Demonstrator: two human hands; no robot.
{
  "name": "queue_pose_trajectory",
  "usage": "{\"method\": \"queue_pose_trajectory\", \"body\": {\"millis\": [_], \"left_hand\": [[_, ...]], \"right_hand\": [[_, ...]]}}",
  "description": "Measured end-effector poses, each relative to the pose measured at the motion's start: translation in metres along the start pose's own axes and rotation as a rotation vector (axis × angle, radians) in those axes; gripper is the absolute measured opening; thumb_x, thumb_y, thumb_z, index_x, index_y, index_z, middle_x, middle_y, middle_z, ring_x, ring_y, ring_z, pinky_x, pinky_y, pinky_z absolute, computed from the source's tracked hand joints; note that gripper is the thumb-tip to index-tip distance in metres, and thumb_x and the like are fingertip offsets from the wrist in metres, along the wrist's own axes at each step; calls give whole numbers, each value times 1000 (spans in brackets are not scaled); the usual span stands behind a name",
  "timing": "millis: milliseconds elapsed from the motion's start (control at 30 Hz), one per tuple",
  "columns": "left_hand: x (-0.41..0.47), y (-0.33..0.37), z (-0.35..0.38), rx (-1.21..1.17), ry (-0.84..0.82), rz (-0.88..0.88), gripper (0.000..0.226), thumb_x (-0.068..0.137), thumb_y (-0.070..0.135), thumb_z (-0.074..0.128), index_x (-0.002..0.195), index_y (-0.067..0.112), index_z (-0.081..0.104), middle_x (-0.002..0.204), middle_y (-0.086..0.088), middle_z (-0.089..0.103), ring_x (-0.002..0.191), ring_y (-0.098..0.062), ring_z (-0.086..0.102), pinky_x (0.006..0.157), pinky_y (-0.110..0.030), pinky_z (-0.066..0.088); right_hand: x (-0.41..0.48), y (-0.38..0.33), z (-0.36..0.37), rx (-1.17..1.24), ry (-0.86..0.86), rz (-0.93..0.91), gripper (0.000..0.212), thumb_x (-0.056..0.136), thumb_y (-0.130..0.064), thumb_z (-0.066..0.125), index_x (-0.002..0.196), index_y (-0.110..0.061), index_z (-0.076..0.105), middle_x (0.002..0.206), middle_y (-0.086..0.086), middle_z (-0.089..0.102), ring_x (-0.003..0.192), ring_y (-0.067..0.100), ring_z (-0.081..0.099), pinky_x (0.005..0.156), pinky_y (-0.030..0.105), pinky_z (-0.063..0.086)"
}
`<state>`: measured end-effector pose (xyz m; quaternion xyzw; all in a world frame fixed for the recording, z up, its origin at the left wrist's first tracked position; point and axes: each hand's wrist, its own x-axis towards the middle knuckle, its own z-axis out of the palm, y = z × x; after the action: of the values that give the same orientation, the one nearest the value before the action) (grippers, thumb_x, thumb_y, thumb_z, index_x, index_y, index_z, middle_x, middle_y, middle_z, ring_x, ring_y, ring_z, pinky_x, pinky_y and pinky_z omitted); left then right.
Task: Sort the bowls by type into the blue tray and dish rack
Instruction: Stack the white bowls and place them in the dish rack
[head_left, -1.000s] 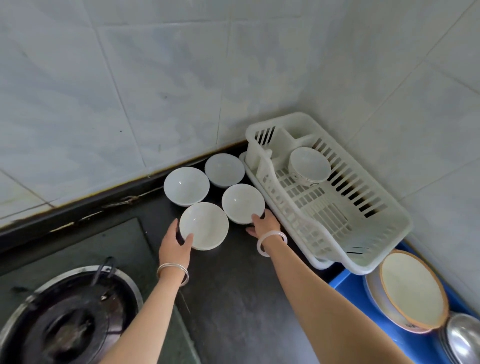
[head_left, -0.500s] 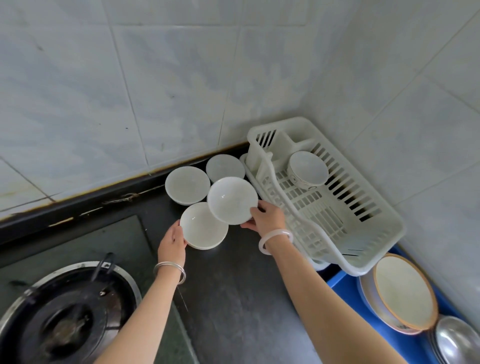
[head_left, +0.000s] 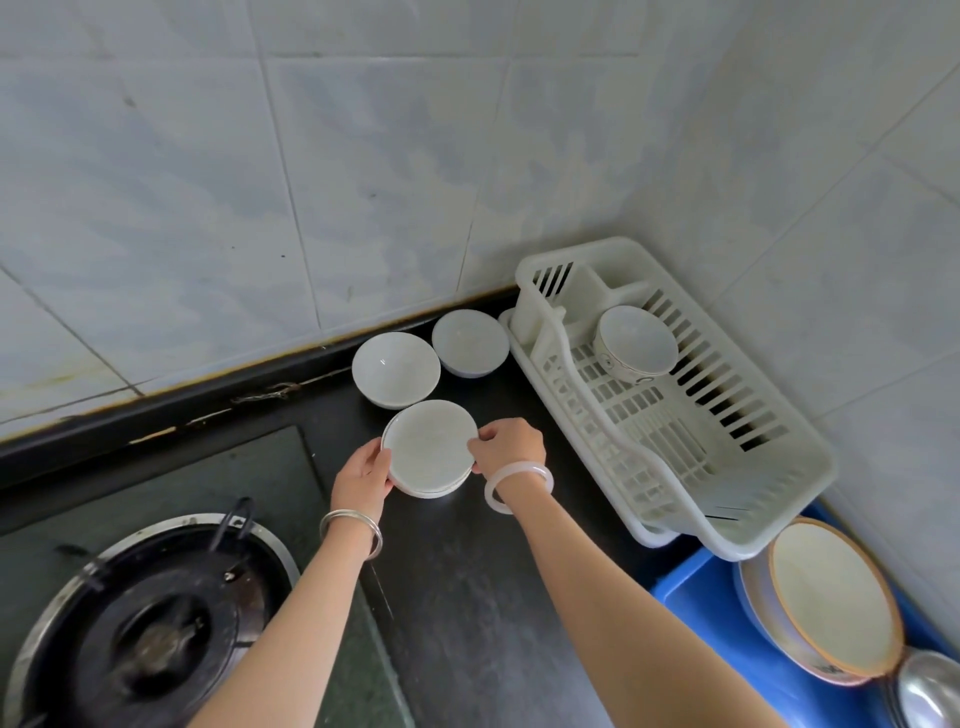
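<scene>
Two small white bowls (head_left: 429, 447) sit stacked, one inside the other, on the dark counter. My left hand (head_left: 363, 475) holds the stack's left rim and my right hand (head_left: 506, 446) pinches its right rim. Behind the stack stand two more white bowls, one to the left (head_left: 396, 369) and one to the right (head_left: 470, 342), near the wall. The white dish rack (head_left: 779, 493) at the right holds one patterned bowl (head_left: 635, 343). A blue tray (head_left: 691, 584) at the lower right holds a large brown-rimmed bowl (head_left: 831, 597) and a steel bowl (head_left: 930, 691).
A gas burner (head_left: 140, 629) fills the lower left of the stove top. Tiled walls close the corner behind the bowls and to the right of the rack. Bare dark counter (head_left: 467, 597) lies between my forearms.
My right hand lifted the bowl by the rack, carried it left and set it into the bowl by my left hand. The camera view shifted down and right.
</scene>
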<state>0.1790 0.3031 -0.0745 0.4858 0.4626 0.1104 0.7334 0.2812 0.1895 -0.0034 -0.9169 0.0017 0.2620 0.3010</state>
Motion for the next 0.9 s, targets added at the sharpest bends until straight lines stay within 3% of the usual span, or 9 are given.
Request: {"method": "queue_pose_trajectory", "body": {"millis": [167,233,300,367,600,667,767,900], "left_hand": [[3,1,0,55,-12,-3,30,88,5,52,117,10,58,112,-8,61,107,-26,58,87,-34,49],[4,4,-1,55,-30,-33,31,88,6,51,118,12,58,112,-7,61,107,-25,57,88,-35,50],[3,8,-1,38,-32,-70,33,89,7,51,121,14,57,114,-5,59,107,-24,56,88,-36,49],[1,11,0,40,-27,-87,34,90,8,51,122,16,56,115,-4,59,109,-25,56,88,-37,49],[-17,31,13,74,-36,-62,31,88,8,51,116,18,60,114,-7,62,107,-27,59,78,-34,52],[-24,42,24,69,-72,-38,24,88,9,53,105,22,63,108,-3,64,103,-25,61,70,-29,54],[-40,67,51,96,-158,32,24,88,10,52,83,31,62,92,6,65,94,-19,62,51,-17,52],[-57,95,102,96,-277,73,20,88,10,52,87,28,61,96,-1,64,96,-22,61,54,-19,51]], "right_hand": [[6,7,0,-13,-42,-13,9,82,-15,60,89,-18,65,87,5,68,75,18,62,59,24,48],[10,11,1,73,-112,-10,26,84,-14,60,108,-22,60,98,0,62,88,19,62,69,28,53],[13,12,0,284,-273,105,43,87,-10,57,128,-23,50,115,5,61,99,25,63,78,37,56],[13,12,-1,440,-381,185,45,91,-6,53,133,-19,48,124,12,60,101,30,64,79,39,56],[13,19,-17,424,-297,77,42,88,4,51,126,-13,57,115,15,64,98,33,65,85,44,56],[10,20,-36,459,-270,29,40,88,3,51,125,-12,57,108,12,65,96,30,65,76,38,58],[2,20,-79,474,-209,-37,37,88,-4,55,124,-14,57,96,3,65,89,24,66,64,26,57],[3,29,-139,495,-69,-62,27,88,-25,60,114,-17,62,104,4,66,86,24,68,78,35,59]]}}
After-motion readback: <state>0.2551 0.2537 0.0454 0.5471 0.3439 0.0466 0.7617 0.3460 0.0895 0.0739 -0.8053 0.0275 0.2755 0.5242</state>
